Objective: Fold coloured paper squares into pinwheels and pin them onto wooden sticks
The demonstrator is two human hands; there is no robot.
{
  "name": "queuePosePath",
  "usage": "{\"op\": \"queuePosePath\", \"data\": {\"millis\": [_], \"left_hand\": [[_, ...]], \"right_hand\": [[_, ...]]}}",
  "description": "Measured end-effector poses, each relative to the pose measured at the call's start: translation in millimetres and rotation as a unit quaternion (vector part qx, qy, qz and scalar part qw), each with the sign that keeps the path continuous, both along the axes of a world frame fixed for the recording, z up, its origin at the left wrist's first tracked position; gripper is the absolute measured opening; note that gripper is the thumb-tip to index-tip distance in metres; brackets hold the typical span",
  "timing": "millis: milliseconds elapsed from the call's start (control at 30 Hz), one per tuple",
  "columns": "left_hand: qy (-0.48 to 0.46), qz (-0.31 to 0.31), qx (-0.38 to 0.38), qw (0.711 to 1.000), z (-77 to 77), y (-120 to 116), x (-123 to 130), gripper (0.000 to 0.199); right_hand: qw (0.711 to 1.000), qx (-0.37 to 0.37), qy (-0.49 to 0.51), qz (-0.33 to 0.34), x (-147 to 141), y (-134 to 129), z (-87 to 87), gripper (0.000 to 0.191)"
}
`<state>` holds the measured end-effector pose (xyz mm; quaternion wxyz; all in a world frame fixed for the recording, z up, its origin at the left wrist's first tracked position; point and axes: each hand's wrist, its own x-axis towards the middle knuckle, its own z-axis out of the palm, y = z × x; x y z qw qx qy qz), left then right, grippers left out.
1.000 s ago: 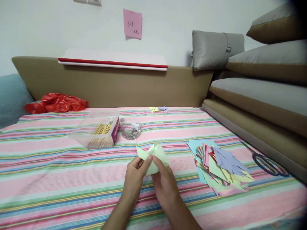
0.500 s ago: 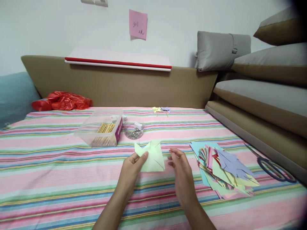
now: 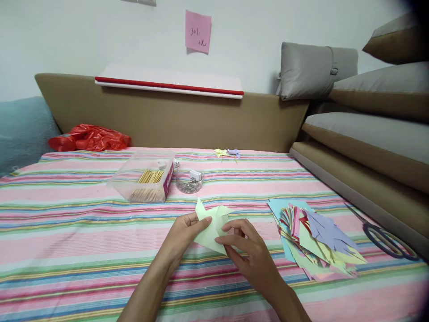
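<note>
A pale green paper square [image 3: 211, 233] with slits cut in from its corners is up in front of me, a corner sticking up at its upper left. My left hand [image 3: 184, 232] pinches its left side, thumb on top and fingers behind. My right hand [image 3: 246, 243] has thumb and fingers on the paper's right side, gripping the edge there. Beyond the paper stands a clear round dish [image 3: 189, 183] of small metal pins, with a small white box [image 3: 195, 175] in it.
A clear plastic box [image 3: 120, 181] holds wooden sticks [image 3: 150, 177]. On the right lie a pile of cut coloured papers [image 3: 318, 237] and dark-handled scissors [image 3: 385, 239]. Two small paper pinwheels [image 3: 227, 153] lie at the back. Stacked cushions [image 3: 365, 161] edge the right side; a red plastic bag [image 3: 94, 138] sits back left.
My right hand has moved left from beside the paper and taken hold of its right side. The paper has turned a little in my left hand. The view has shifted slightly.
</note>
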<state>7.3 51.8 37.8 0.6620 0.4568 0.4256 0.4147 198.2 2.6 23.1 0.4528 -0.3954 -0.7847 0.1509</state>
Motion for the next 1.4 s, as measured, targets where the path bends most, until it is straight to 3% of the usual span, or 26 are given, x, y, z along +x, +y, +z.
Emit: {"op": "queuePosePath", "data": {"millis": [267,400,567,900,1133,1400], "left_hand": [[0.050,0.003,0.030,0.998,-2.1,0,-1,0.036],[0.103,-0.013,0.085,0.991,-7.4,0,-1,0.035],[0.166,-0.008,0.144,0.975,-10.5,-1,2,0.041],[0.091,0.001,0.088,0.992,-8.6,-6,9,0.041],[0.023,0.005,0.033,0.999,-1.6,-10,13,0.039],[-0.015,0.000,0.020,1.000,0.7,-10,15,0.034]], "right_hand": [[0.985,-0.140,0.095,0.033,-1,-3,3.9,0.019],[0.975,-0.188,0.120,0.022,-3,-3,8.2,0.017],[0.982,-0.169,0.088,0.004,-4,1,5.7,0.011],[0.958,-0.186,0.177,-0.131,-17,1,-4.2,0.013],[0.965,-0.144,0.160,-0.147,-22,2,-5.2,0.013],[0.973,-0.088,0.151,-0.149,-27,3,-5.0,0.010]]}}
